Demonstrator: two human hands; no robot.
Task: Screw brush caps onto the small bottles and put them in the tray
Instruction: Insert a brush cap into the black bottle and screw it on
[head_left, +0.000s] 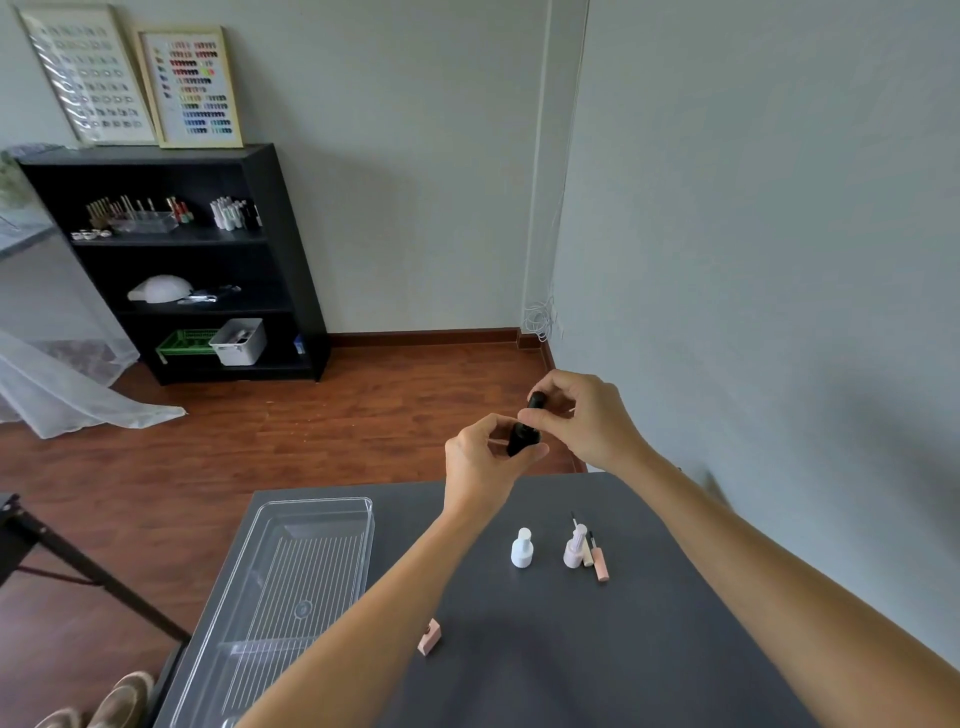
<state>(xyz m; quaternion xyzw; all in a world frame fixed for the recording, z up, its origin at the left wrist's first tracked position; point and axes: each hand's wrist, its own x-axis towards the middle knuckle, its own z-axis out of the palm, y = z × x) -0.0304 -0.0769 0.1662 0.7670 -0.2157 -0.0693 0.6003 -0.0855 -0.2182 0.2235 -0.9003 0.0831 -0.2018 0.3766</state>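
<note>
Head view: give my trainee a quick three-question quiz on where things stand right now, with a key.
1. True or false: the clear plastic tray on the dark grey table already holds a bottle.
2. Which hand grips the small black bottle? A) left hand B) right hand
3. Fill in: the right hand pinches the black brush ____ above the bottle.

Key:
1. False; no bottle shows in the tray. The small white bottle, the pale pink bottle and the square pink bottle stand on the table.
2. A
3. cap
</note>
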